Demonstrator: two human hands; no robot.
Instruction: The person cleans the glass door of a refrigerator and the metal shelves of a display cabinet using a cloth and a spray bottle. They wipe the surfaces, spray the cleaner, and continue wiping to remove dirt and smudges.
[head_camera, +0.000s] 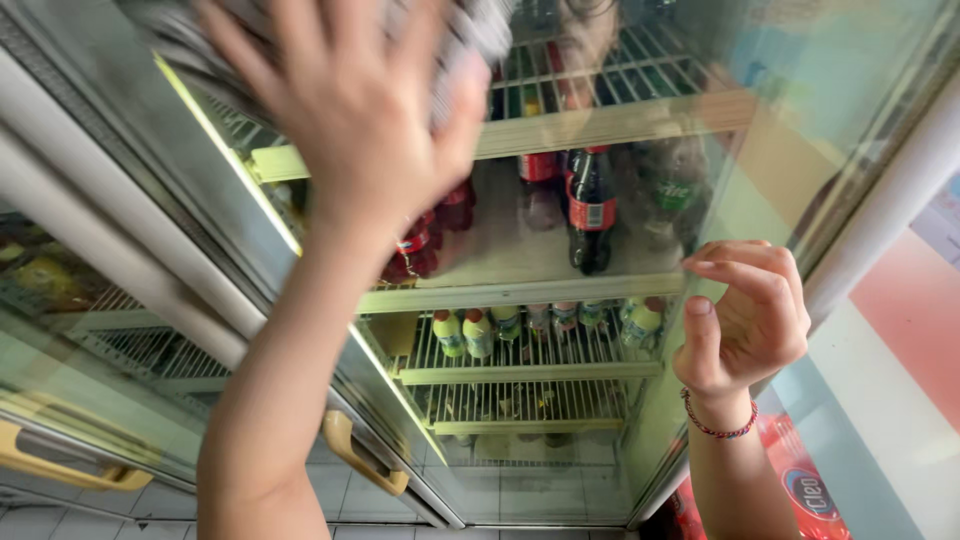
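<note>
Showing a glass-fronted drinks cooler seen from above, with both of the person's hands raised before it. At far left, a neighbouring cooler's door carries a yellow handle (60, 465); a second yellow handle (365, 455) sits on the open glass door (200, 180) of the central cooler. The left hand (350, 110) is lifted high, its fingers (235, 45) spread apart and blurred, lying against a blurred, crinkled grey thing at the upper edge; whether it is gripped cannot be told. Behind the wrist, red-capped bottles (420, 245) stand on the middle shelf (520, 290), with a dark cola bottle (590, 210) upright near the centre and a dark bottle with a green label (675, 195) beside it. The wire shelf (530, 372) below holds a row of small bottles (478, 332) with yellowish contents and coloured caps; the lowest racks look nearly bare. The right hand (745, 320), wearing a red beaded bracelet (718, 425), hovers at the cooler's right edge, its fingers (740, 275) curled inward, holding nothing. As a judgement: a fast sweep of the left hand could knock the red-capped bottles over, and the unheld door might swing against the arm. Red packaging (810, 490) lies at lower right.
</note>
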